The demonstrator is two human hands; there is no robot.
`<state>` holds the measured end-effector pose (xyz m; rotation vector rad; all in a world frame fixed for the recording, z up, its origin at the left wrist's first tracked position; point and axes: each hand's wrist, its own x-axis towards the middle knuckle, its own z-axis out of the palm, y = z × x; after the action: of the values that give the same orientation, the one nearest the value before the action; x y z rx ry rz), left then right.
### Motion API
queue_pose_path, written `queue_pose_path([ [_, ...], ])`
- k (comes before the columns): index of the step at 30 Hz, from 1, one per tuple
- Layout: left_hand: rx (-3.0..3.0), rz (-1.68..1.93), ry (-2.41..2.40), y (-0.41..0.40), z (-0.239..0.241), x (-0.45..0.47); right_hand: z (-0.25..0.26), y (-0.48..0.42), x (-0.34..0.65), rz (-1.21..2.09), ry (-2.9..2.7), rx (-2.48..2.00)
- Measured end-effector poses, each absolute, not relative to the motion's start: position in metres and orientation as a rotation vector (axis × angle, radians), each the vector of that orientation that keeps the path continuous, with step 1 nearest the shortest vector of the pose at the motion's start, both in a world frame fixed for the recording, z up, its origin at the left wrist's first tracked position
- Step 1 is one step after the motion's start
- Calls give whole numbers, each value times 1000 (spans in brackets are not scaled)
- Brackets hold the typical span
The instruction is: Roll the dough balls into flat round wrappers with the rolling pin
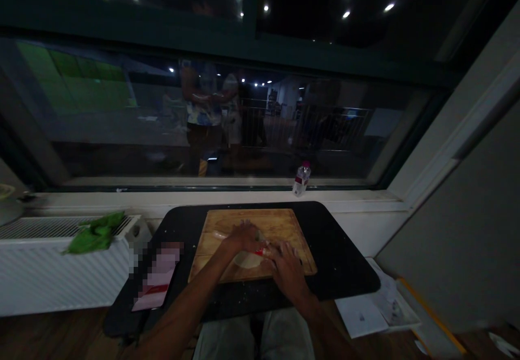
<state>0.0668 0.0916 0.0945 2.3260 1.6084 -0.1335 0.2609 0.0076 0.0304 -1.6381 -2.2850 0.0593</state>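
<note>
A wooden cutting board [227, 218] lies on a black table. Across it runs a pale, shiny rod-like thing [219, 234] with a red part near its middle; its kind is hard to make out in the dim light. My left hand [245, 235] rests over the rod's left part, fingers bent forward across it. My right hand [286, 262] is closed over its right part, beside the red section. Under and in front of the hands lies a pale, flat, rounded piece [247, 260], perhaps dough. Both palms hide much of the rod.
The black table [345, 257] has a pink-and-red packet [158, 281] at its left. A plastic bottle [301, 178] with a pink cap stands on the windowsill. A green cloth [95, 234] lies on the white radiator [60, 279]. White boxes [361, 314] lie on the floor at right.
</note>
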Motion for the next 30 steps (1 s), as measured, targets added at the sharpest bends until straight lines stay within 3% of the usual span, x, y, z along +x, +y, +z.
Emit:
queue_pose_path([
  [25, 2484, -242, 1233, 86, 91, 46, 38, 25, 278, 142, -2291, -1590],
  [30, 2469, -218, 1379, 82, 92, 39, 40, 24, 277, 162, -2268, -1565],
])
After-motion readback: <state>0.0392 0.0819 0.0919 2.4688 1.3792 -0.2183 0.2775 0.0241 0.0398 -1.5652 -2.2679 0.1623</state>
